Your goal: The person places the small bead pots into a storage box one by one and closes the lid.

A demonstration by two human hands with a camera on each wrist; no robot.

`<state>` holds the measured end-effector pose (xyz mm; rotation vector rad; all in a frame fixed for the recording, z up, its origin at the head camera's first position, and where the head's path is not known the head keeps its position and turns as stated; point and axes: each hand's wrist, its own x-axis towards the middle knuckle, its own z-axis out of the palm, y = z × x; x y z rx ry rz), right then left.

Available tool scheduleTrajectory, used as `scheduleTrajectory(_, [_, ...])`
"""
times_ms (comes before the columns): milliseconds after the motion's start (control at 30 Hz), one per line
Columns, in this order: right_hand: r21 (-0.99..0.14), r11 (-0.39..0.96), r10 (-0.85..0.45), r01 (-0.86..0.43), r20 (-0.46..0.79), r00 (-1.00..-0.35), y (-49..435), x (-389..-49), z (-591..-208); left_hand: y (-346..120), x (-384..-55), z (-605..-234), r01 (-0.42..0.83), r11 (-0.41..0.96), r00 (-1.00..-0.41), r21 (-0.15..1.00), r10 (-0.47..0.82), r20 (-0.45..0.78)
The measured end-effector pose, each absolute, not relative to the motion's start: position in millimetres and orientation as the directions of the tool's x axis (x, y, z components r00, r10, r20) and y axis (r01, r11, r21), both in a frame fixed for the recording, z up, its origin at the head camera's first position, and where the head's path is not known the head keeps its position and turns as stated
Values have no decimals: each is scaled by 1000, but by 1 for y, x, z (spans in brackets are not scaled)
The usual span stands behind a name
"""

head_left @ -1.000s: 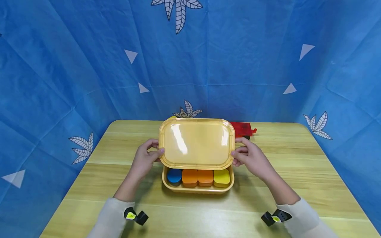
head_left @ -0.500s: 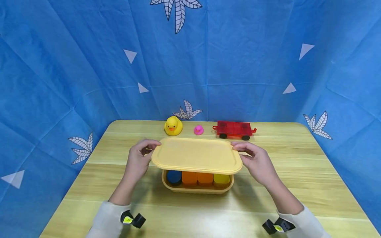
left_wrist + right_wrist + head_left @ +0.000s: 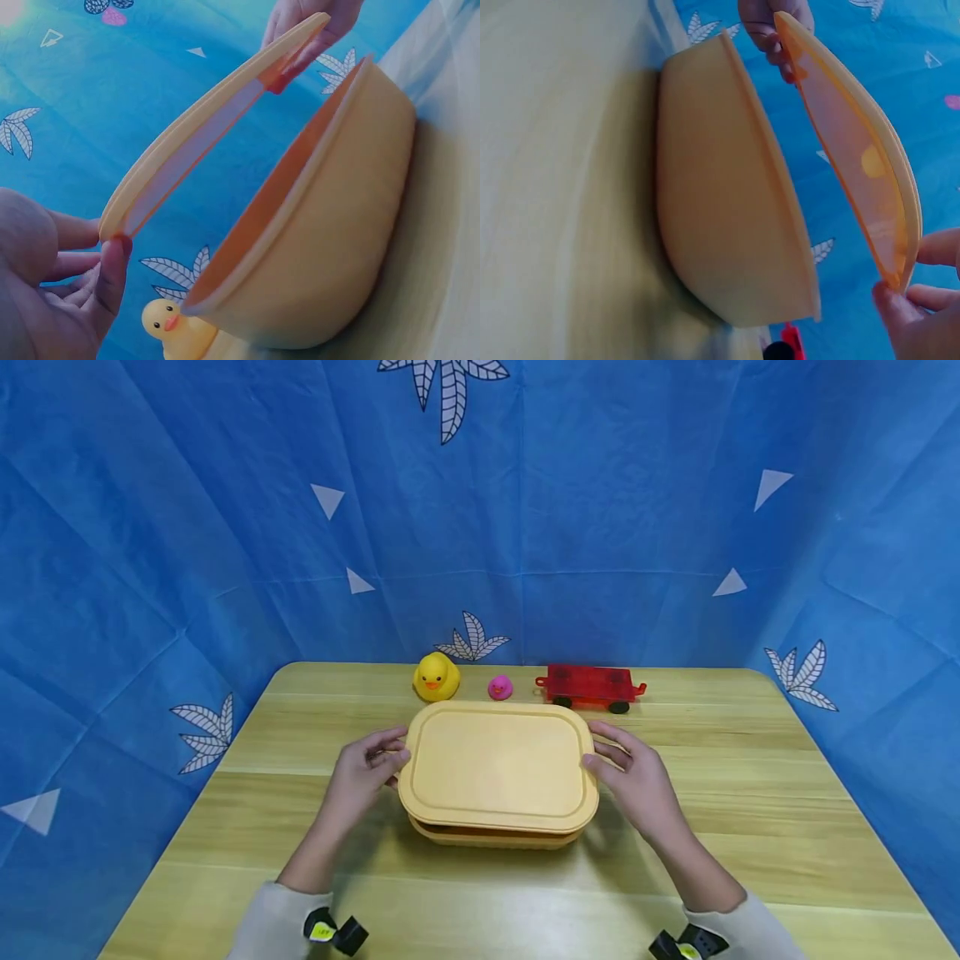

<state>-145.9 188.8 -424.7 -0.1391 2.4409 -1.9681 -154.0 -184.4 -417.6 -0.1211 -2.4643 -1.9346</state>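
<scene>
A cream-yellow lid [image 3: 498,764] is held flat side up over the matching storage box [image 3: 495,838], which stands on the table. My left hand [image 3: 362,770] pinches the lid's left end between thumb and fingers. At the right end, my right hand [image 3: 630,777] pinches it the same way. Both wrist views show a gap between the lid [image 3: 202,131] and the rim of the box [image 3: 720,180]. In the head view the lid covers nearly the whole opening, so the box's contents are hidden; only the near wall shows below it.
Behind the box, along the table's back edge, stand a yellow toy duck [image 3: 437,677], a small pink duck [image 3: 500,687] and a red toy wagon [image 3: 592,687] with black wheels. A blue patterned cloth [image 3: 600,510] hangs around the wooden table [image 3: 750,827].
The lid has tipped from showing its underside to lying top side up, and has come down over the box. It now hides the blue, orange and yellow pieces inside; the ducks came into view.
</scene>
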Motion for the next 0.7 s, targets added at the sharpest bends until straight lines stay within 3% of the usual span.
scheduleTrajectory(300, [-934,333,-91,-128,103,-990,180,-149,-439,-182,-156,-435,60,338,-998,939,25,54])
scheduleTrajectory(700, [-903,422,-90,-79,45,-995,175,-152,-453,-177,-156,-448,4,386,-1000,923,12,-1])
